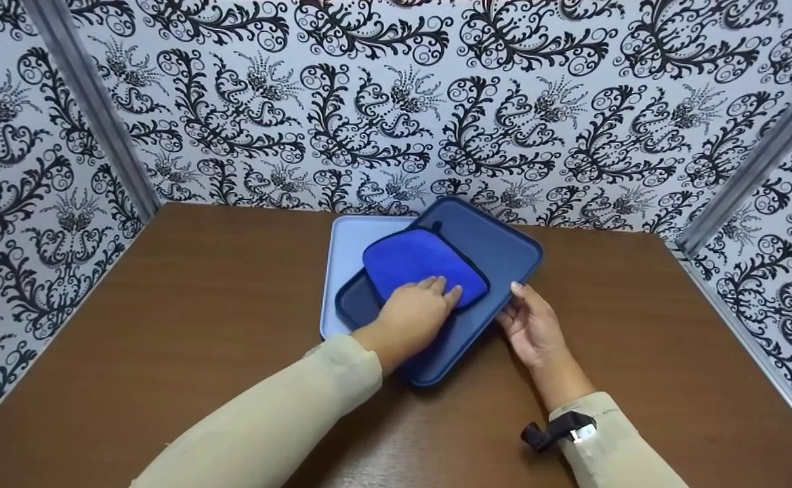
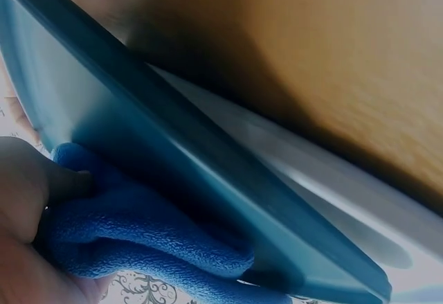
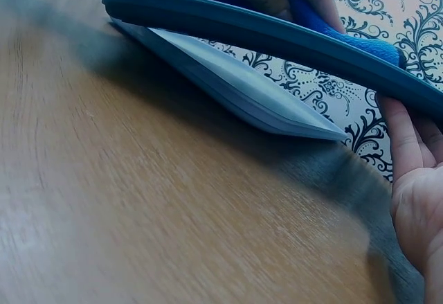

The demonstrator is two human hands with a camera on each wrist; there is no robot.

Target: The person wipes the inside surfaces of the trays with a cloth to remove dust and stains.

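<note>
At 12 o'clock from your left hand point(image 1: 412, 315), which pinches it, the blue cloth point(image 1: 412, 257) lies on the dark tray point(image 1: 501, 240), whose long axis runs 7-to-1; your right hand point(image 1: 534, 329) grips its 3 o'clock rim.

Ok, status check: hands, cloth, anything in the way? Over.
Left hand gripping blue cloth on dark blue tray. Right hand holding that tray's edge. Tray tilted over pale tray; no obstruction visible.
</note>
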